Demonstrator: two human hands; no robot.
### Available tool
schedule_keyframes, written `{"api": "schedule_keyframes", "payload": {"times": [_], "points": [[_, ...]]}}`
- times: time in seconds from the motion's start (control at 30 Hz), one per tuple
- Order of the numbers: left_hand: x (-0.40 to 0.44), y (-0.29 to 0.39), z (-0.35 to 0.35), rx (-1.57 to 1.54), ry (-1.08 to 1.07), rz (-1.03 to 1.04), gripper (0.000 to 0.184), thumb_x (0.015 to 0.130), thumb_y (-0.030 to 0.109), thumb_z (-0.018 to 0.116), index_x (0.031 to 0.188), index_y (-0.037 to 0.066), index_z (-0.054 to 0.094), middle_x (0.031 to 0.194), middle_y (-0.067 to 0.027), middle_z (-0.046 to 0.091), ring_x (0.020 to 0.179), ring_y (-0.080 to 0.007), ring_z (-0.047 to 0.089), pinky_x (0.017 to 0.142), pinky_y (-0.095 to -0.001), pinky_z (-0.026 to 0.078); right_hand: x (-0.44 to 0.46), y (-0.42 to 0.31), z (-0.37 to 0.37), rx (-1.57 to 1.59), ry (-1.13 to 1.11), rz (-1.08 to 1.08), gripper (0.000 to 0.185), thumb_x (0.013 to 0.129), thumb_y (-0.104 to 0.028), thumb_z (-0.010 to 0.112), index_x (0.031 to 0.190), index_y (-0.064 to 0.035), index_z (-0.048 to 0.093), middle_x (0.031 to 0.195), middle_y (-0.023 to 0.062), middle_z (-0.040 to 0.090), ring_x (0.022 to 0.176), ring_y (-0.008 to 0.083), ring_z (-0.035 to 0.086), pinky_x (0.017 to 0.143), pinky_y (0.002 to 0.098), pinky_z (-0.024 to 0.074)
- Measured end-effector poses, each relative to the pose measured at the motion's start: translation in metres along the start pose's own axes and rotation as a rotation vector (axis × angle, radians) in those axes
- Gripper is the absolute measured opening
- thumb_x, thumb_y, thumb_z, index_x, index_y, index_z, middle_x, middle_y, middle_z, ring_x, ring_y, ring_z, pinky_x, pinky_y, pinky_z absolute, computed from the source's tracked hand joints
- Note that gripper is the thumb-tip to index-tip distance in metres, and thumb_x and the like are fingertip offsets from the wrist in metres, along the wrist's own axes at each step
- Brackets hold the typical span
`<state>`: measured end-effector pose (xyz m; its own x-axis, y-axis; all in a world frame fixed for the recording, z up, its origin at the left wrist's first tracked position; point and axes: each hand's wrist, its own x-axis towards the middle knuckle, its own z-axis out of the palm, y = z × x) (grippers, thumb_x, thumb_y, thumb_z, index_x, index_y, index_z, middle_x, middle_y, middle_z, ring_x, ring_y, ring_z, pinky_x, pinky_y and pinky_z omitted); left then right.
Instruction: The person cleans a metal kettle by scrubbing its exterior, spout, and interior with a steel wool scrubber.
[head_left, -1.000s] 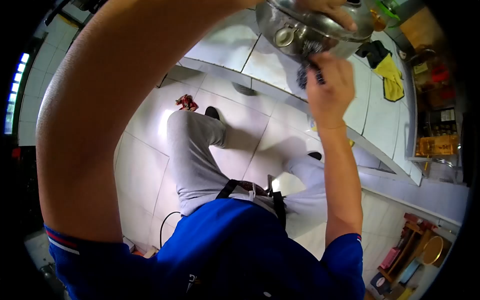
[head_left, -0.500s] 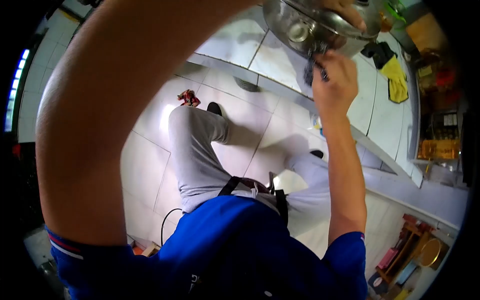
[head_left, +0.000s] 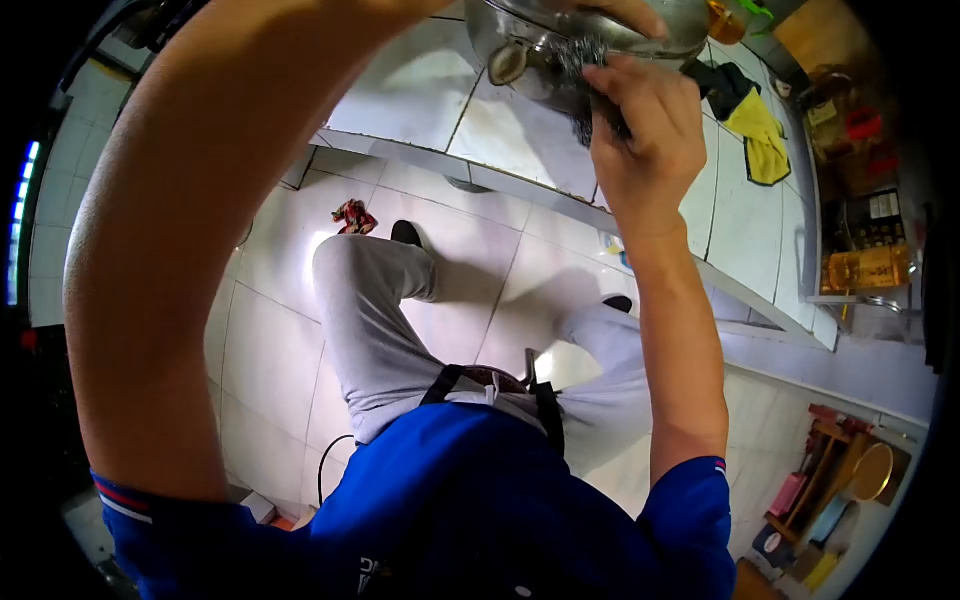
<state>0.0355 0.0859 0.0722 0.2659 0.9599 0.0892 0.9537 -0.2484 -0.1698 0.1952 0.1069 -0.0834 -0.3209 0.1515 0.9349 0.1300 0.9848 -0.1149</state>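
Note:
A shiny rounded metal pot [head_left: 488, 28] stands tilted over the tiled counter at the top of the view, partly cut off by the frame edge. On its side sticks out a small round metal fitting [head_left: 508, 64]. My left hand [head_left: 632, 14] reaches over the top, its fingers closed on the pot's rim; most of that hand is out of frame. In my right hand [head_left: 655, 125], closed fingers pinch a dark, wiry steel wool scrubber [head_left: 583, 62], which presses against the pot's outer side.
White tiles cover the counter [head_left: 425, 85]. A yellow and black glove [head_left: 762, 135] lies on it to the right. Beyond stands a shelf with bottles and an amber container [head_left: 868, 268]. Below, a red patterned cloth [head_left: 354, 216] lies on the floor, near a wooden rack [head_left: 815, 470].
My right hand has shifted up and left with the steel wool, further onto the pot's side. The pot and counter appear further left and higher in view.

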Motion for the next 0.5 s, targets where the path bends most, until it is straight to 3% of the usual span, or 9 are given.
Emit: {"api": "schedule_keyframes", "payload": {"times": [0.03,0.07,0.17,0.2,0.37,0.5], "points": [[0.001,0.002,-0.005,0.020,-0.109,-0.040,0.061,0.091,0.061,0.056,0.103,0.003,0.072,0.100,-0.0247,0.070,0.096,-0.0422,0.067,0.082,-0.0476,0.054,0.004,0.002,0.001,0.055,0.072,-0.026,0.033,0.058,0.007,0.067,0.085,-0.0123,0.070,0.095,0.0025,0.069,0.090,0.0261,0.062,0.078,0.0376,0.0480],[0.003,-0.002,-0.002,0.030,-0.088,-0.021,0.065,0.091,0.064,0.055,0.097,0.002,0.073,0.096,-0.0248,0.070,0.094,-0.0423,0.068,0.081,-0.0478,0.054,-0.008,0.001,0.003,-0.005,-0.032,0.002,0.031,0.059,0.007,0.068,0.084,-0.0122,0.071,0.094,0.0024,0.069,0.089,0.0258,0.062,0.077,0.0375,0.0478],[0.002,-0.002,0.000,0.042,-0.009,-0.041,0.065,0.091,0.064,0.055,0.098,0.002,0.073,0.096,-0.0236,0.071,0.094,-0.0423,0.067,0.080,-0.0481,0.053,-0.041,0.007,0.007,-0.031,-0.184,0.063,0.031,0.060,0.006,0.068,0.085,-0.0122,0.071,0.094,0.0025,0.069,0.088,0.0257,0.061,0.076,0.0373,0.0476],[0.007,0.000,0.002,0.080,-0.067,-0.096,0.065,0.091,0.064,0.055,0.096,0.001,0.072,0.095,-0.0235,0.071,0.093,-0.0429,0.067,0.079,-0.0487,0.053,-0.038,0.007,0.007,-0.028,-0.152,0.083,0.031,0.060,0.006,0.069,0.086,-0.0120,0.071,0.094,0.0025,0.069,0.087,0.0257,0.061,0.076,0.0373,0.0476],[0.008,-0.006,0.010,0.029,-0.001,0.002,0.062,0.091,0.061,0.056,0.092,0.001,0.071,0.091,-0.0251,0.069,0.089,-0.0443,0.067,0.079,-0.0498,0.052,-0.003,-0.002,0.000,0.043,0.113,0.052,0.029,0.061,0.005,0.070,0.084,-0.0116,0.072,0.094,0.0030,0.068,0.089,0.0259,0.061,0.075,0.0376,0.0476],[0.006,-0.006,0.005,0.022,0.002,-0.065,0.060,0.092,0.059,0.057,0.089,0.001,0.069,0.088,-0.0256,0.068,0.088,-0.0447,0.066,0.077,-0.0506,0.051,-0.038,0.011,0.007,-0.040,-0.098,0.093,0.030,0.061,0.004,0.073,0.087,-0.0111,0.073,0.096,0.0061,0.068,0.091,0.0281,0.062,0.076,0.0370,0.0494]]}}
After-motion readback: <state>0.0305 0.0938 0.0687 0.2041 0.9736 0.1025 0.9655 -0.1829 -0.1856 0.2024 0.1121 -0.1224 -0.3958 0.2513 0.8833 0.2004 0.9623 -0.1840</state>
